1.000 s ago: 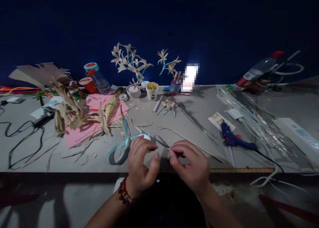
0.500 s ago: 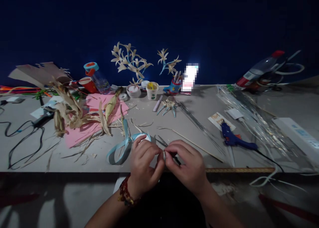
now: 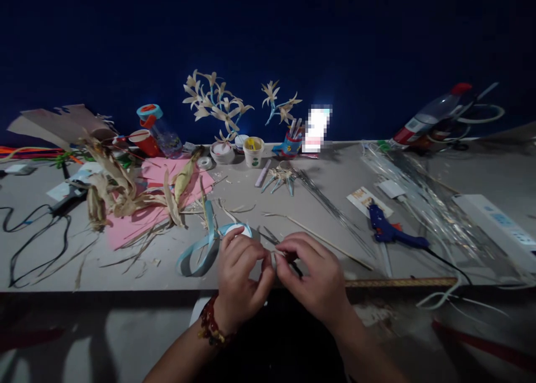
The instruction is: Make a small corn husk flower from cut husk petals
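My left hand (image 3: 240, 274), with a bead bracelet at the wrist, and my right hand (image 3: 312, 274) meet fingertip to fingertip over the table's near edge. Both pinch a small pale piece (image 3: 274, 255) between them, too small to name. Just behind the hands lie a curled light-blue ribbon strip (image 3: 201, 249), a roll of tape (image 3: 237, 230) and scissors (image 3: 272, 238). A thin stick (image 3: 322, 239) runs off to the right of my right hand.
Dried husks (image 3: 121, 190) lie on pink paper (image 3: 167, 196) at the left. Husk flowers (image 3: 215, 106), cups (image 3: 254, 151) and a jar stand at the back. A blue glue gun (image 3: 391, 232), wires, clear sleeves and a power strip (image 3: 494, 224) are at the right. Black cables trail at the far left.
My hands came together: a second ago they were a little apart, and now their fingertips touch around the small piece. The view has shifted slightly.
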Tool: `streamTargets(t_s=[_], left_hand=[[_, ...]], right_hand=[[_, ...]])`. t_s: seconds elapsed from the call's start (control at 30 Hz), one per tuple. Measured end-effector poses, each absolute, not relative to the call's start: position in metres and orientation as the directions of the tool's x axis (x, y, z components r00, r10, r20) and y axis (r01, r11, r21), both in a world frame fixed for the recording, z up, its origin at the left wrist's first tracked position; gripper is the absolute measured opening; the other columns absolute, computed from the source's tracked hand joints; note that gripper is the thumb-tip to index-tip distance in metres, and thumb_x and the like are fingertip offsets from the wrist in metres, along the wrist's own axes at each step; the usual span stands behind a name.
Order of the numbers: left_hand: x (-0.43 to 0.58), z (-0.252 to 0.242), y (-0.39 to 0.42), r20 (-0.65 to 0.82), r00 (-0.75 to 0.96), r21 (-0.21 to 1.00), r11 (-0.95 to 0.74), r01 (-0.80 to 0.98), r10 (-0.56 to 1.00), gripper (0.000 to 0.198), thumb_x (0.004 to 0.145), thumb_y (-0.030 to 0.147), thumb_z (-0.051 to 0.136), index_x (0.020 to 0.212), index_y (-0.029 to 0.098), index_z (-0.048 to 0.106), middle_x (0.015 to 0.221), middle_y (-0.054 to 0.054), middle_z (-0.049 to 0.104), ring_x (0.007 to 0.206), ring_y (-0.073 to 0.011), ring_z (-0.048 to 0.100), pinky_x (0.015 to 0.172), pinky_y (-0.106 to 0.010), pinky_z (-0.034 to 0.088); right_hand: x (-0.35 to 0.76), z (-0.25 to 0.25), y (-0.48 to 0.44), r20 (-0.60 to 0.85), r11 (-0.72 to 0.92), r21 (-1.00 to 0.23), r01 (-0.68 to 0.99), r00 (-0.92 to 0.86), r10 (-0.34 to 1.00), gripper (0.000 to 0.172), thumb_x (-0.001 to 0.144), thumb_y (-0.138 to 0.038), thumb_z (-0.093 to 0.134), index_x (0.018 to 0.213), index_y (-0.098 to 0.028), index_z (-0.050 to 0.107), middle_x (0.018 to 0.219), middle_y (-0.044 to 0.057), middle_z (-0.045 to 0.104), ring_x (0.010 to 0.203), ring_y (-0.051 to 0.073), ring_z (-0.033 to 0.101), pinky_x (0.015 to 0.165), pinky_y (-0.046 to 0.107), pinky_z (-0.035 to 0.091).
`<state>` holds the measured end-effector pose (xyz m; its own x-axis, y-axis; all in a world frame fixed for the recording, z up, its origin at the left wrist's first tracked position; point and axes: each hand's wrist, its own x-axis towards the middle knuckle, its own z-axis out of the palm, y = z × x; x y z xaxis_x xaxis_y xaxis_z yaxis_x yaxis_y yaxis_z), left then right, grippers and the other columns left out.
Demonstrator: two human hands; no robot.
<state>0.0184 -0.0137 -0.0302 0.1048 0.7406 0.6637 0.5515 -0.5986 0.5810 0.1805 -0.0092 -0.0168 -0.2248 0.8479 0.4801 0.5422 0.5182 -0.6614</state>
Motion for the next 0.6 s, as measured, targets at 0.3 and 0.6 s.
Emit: streamTargets(t_s=[0.3,0.6], left_hand=[[0.012,-0.037,-0.014,0.688,0.051,0.571,-0.583,0.579,0.724,0.019,0.083,0.005,0.060,0.091,0.022,0.061,0.078,0.001,0.066,0.077,-0.0177,0.064,0.099,-0.052,0.049],[0.008,-0.046,-0.011,0.741,0.095,0.527,-0.664,0.530,0.665,0.023,0.091,0.007,0.057,0.101,0.026,0.066,0.082,0.001,0.070,0.076,-0.0161,0.067,0.105,-0.056,0.045]], right_hand=[[0.203,-0.023,-0.008,0.455,0.441,-0.784,0.437,-0.081,0.887,0.009,0.090,-0.016,0.060,0.085,-0.021,0.065,0.082,0.003,0.065,0.073,0.017,0.062,0.065,0.028,0.052],[0.175,-0.028,-0.013,-0.231,-0.345,-0.890,-0.299,-0.355,0.906,0.030,0.080,-0.045,0.077,0.079,-0.019,0.061,0.073,-0.002,0.058,0.054,0.009,0.054,0.049,0.020,0.050]])
